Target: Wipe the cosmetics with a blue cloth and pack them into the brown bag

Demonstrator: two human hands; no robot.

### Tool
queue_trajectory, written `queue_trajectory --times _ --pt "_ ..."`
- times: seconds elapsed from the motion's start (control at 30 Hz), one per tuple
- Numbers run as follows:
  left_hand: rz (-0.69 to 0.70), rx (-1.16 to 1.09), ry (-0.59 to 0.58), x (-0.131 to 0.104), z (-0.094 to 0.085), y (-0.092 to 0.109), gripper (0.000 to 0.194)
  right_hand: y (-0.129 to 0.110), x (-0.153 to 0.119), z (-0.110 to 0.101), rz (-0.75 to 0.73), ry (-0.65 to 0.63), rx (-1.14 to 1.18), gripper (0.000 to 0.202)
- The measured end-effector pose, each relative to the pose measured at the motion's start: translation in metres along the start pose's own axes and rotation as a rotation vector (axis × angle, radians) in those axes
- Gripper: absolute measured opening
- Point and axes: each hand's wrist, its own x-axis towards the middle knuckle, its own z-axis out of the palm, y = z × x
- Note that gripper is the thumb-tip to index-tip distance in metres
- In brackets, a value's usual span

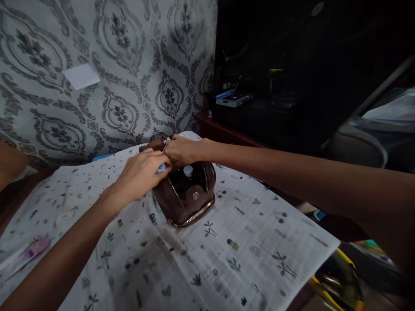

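Note:
A brown leather bag (181, 211) with gold zips stands unzipped on the patterned cloth. Inside it shows the white cap (188, 171) of a dark bottle; the rest of the interior is in shadow. My left hand (142, 169) reaches over the bag's left side, its fingers curled round a small light-blue thing (161, 168) whose kind I cannot make out. At the far end of the opening, my right hand (183, 149) is closed, its fingertips close to my left ones. What it grips is hidden. A brown strap or flap (156, 144) lies just beyond both hands.
White cloth (227, 259) with small plant prints covers the table. A pink and purple item (39, 247) lies at the left edge. Patterned wallpaper (129, 65) rises behind, and a dark shelf holds a blue-grey tray (234, 100). Yellow-edged objects (346, 259) sit low at right.

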Motion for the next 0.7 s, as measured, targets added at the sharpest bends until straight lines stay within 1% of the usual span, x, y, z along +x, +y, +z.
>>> queue_trajectory --times 0.07,0.2,0.27,0.37,0.43,0.6,0.7 --pt "0.054 0.066 -0.146 0.004 -0.006 0.007 0.022 -0.001 0.003 0.002 0.014 -0.017 -0.005 0.022" --pt "0.089 0.131 -0.408 0.023 -0.015 0.018 0.026 -0.005 0.007 0.001 0.094 -0.083 0.013 0.02" --pt "0.101 0.192 -0.511 0.033 -0.017 0.026 0.029 -0.006 0.008 -0.001 0.114 -0.098 0.031 0.021" --pt "0.094 0.309 -0.568 0.041 -0.017 0.036 0.034 -0.008 0.009 -0.001 0.109 -0.105 0.027 0.021" --pt "0.103 0.346 -0.596 0.043 -0.017 0.039 0.036 -0.009 0.009 -0.001 0.109 -0.098 0.004 0.02" --pt "0.155 0.314 -0.67 0.044 -0.021 0.037 0.045 -0.012 0.01 0.0 0.114 -0.086 -0.05 0.022" --pt "0.178 0.266 -0.646 0.041 -0.025 0.037 0.049 -0.011 0.01 0.002 0.105 -0.088 -0.058 0.024"
